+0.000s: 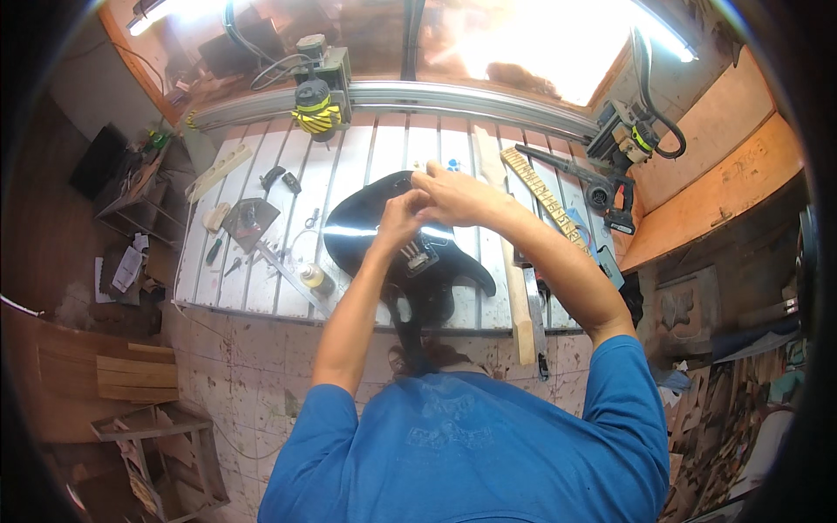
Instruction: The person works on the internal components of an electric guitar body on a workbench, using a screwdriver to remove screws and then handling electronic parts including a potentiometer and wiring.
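A glossy black electric guitar body [353,222] lies on the grooved worktable [384,144] beneath my left hand [403,218] and right hand [449,194]. Both curl close together; I cannot tell what they grasp. Right of my left wrist sits the metal bridge [419,255].

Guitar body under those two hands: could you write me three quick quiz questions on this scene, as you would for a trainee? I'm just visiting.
1. True or false: the left hand and right hand are both over the guitar body.
2. Which lies to the right of the guitar body from the person's side? A) the small bottle; B) the long pale wooden strip; C) both.
3. Fill in: the guitar body has a glossy ____ finish.

Key: 1. True. 2. B; the bottle is on the left. 3. Black.
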`<state>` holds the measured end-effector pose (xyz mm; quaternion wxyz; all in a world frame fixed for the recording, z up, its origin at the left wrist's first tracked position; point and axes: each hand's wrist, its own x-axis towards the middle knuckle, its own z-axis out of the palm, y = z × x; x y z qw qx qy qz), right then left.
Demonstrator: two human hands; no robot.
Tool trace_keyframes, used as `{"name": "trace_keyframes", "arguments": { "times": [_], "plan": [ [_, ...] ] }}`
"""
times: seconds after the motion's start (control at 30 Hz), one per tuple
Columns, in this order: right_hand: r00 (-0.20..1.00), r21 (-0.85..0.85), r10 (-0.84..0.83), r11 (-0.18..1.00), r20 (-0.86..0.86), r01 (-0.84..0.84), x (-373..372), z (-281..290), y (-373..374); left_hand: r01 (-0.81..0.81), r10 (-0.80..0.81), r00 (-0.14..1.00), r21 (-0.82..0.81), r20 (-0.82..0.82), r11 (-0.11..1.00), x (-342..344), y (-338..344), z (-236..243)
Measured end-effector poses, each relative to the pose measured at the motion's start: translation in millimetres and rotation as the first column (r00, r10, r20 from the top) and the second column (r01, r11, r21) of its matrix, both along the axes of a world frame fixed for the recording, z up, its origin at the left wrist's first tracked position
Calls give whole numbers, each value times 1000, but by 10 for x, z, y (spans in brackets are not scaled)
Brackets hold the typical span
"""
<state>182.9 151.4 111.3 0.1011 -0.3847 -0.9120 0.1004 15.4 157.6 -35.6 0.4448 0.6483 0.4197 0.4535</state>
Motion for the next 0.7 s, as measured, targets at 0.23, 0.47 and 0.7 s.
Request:
{"name": "trace_keyframes", "arguments": {
  "times": [0.23,0.47,0.7],
  "plan": [
    [996,-64,-40,997,86,46,124,16,11,-31,126,903,231,-410,972,57,-42,-134],
    [978,39,39,999,-203,-32,602,-304,-46,15,156,771,262,-618,965,77,-41,-475],
    [654,-292,-416,909,-632,296,1626,-458,-545,124,119,745,312,-656,942,102,50,-513]
  ]
}}
